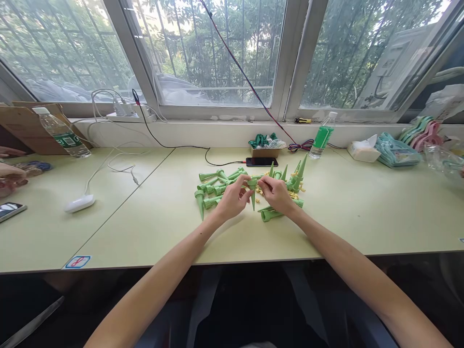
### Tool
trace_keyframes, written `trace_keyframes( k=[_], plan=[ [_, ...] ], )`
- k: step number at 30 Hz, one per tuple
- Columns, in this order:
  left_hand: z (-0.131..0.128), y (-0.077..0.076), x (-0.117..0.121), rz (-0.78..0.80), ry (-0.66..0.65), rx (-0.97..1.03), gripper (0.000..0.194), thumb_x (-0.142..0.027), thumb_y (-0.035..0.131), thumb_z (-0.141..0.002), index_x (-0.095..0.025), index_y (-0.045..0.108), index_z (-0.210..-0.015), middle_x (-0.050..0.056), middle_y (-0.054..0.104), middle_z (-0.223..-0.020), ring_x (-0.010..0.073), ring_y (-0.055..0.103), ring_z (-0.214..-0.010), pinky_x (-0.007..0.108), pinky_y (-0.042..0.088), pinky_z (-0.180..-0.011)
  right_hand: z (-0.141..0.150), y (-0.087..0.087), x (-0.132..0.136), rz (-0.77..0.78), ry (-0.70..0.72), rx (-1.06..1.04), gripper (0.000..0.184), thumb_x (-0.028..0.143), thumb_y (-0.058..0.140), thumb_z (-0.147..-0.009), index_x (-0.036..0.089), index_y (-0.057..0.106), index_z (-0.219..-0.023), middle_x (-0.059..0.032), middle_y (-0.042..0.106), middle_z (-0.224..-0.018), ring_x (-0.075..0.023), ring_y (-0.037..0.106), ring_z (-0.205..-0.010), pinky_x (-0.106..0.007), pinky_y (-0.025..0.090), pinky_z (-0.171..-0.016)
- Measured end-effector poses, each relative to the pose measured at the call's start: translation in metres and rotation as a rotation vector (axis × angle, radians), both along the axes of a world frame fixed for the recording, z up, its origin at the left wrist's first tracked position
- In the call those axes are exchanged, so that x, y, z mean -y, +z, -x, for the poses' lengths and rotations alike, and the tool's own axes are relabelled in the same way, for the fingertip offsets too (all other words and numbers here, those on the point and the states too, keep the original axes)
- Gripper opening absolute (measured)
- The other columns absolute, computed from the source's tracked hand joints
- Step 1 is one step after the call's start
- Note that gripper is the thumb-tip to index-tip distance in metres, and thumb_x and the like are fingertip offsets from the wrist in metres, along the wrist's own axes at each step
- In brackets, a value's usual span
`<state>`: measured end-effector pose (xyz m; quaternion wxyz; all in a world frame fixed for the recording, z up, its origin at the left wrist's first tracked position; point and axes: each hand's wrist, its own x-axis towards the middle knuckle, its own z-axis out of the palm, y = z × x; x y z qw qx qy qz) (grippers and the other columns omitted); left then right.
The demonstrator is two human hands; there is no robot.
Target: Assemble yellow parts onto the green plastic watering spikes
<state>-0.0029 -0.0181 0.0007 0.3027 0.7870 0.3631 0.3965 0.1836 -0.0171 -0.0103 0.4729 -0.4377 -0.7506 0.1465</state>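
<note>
My left hand (232,198) is closed on a green plastic watering spike (253,197), its wide collar up and its tip pointing down. My right hand (277,194) is pinched right beside the collar. What its fingertips hold, if anything, is too small to make out. Several more green spikes (199,202) lie in a pile to the left, partly hidden by my left hand. Others, among them a group with tips up (300,173), are beyond and to the right of my right hand. Small yellow pieces (257,200) are scattered between and behind the hands.
Behind the spikes are a black phone (261,162) on a cable and a small cardboard box (264,152). A water bottle (323,135), tissue pack (364,149) and hangers (422,133) stand right. Left are a white adapter (80,203) and another person's hand (10,170).
</note>
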Motion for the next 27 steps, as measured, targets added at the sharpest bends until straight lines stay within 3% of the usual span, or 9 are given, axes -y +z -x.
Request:
trace_keyframes(
  k=[5,14,22,24,27],
  plan=[
    [-0.0006,0.0004,0.0008,-0.065,0.009,-0.019,0.022,-0.021,0.054,-0.091,-0.021,0.045,-0.111,0.001,0.064,-0.084,0.0099,0.061,-0.057,0.023,0.045,-0.059,0.0002,0.0005,-0.0007,-0.004,0.014,-0.003,0.033,0.039,0.045,-0.099,0.02,0.049,-0.072,0.0029,0.044,-0.058,-0.0119,0.036,-0.054,-0.026,0.031,-0.055],
    [-0.0022,-0.0005,-0.0015,-0.08,0.071,-0.018,0.018,-0.021,0.054,-0.091,-0.021,0.044,-0.106,0.001,0.064,-0.092,0.0077,0.059,-0.051,0.023,0.044,-0.057,0.0026,0.0063,0.0052,0.042,0.048,-0.034,0.03,0.041,0.047,-0.099,0.02,0.056,-0.079,0.0018,0.052,-0.059,-0.0131,0.043,-0.054,-0.027,0.036,-0.058],
    [-0.0025,0.0016,-0.001,0.025,0.11,0.036,0.037,-0.032,0.06,-0.09,-0.023,0.039,-0.119,-0.001,0.064,-0.09,0.0077,0.059,-0.051,0.022,0.044,-0.055,0.0035,0.0065,0.0052,0.011,0.056,-0.076,0.031,0.04,0.047,-0.099,0.02,0.056,-0.076,0.0013,0.053,-0.059,-0.0133,0.046,-0.055,-0.027,0.038,-0.059],
    [-0.0018,0.003,-0.0012,0.076,0.148,0.046,0.037,-0.038,0.066,-0.087,-0.022,0.044,-0.111,0.0,0.064,-0.088,0.008,0.058,-0.05,0.022,0.044,-0.053,0.0035,0.006,0.0049,-0.002,0.048,-0.09,0.031,0.04,0.047,-0.099,0.02,0.056,-0.076,0.0009,0.053,-0.06,-0.0134,0.047,-0.055,-0.027,0.039,-0.059],
    [-0.0005,0.0063,-0.0011,0.238,0.151,0.034,0.035,-0.047,0.068,-0.084,-0.017,0.051,-0.084,-0.001,0.06,-0.068,0.0075,0.05,-0.042,0.022,0.038,-0.046,0.0032,0.0062,0.005,-0.022,0.028,-0.105,0.031,0.04,0.047,-0.099,0.02,0.055,-0.076,0.0005,0.054,-0.061,-0.0134,0.048,-0.056,-0.027,0.039,-0.058]
  ],
)
